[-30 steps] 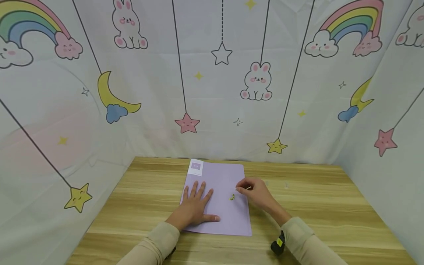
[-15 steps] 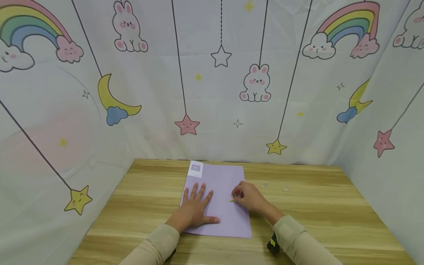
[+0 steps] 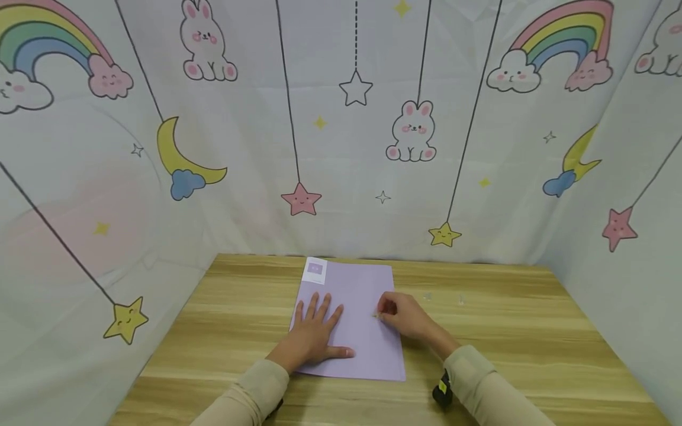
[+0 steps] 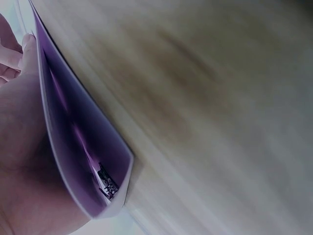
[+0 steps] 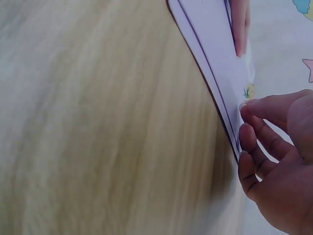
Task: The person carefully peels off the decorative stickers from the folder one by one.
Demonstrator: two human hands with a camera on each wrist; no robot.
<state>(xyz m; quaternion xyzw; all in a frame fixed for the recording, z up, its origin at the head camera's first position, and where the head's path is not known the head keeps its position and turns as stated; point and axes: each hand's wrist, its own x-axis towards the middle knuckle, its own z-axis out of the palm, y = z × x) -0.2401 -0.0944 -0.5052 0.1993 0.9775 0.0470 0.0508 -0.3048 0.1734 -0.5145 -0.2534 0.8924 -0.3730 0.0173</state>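
A lilac file folder [image 3: 362,355] lies on the table. My left hand [image 3: 311,334] rests flat on its left half, fingers spread. Over the folder's right side, my right hand [image 3: 405,313] pinches a small yellow-and-green pineapple-shaped piece [image 5: 251,90] between thumb and index finger. The other right fingers are curled near the folder's edge in the right wrist view. In the left wrist view the folder [image 4: 115,142] gapes at its lower edge, and a dark metal clip [image 4: 108,183] shows inside.
Two small clear bits, one nearer [image 3: 427,296] and one farther right [image 3: 461,300], lie on the wooden table [image 3: 506,331]. A white label [image 3: 314,270] marks the folder's upper left corner. Patterned cloth [image 3: 351,148] hangs behind the table and at both sides.
My right hand has come left and down onto the small yellow-green piece, which lay uncovered on the folder a second ago, and now pinches it. My left hand has stayed still.
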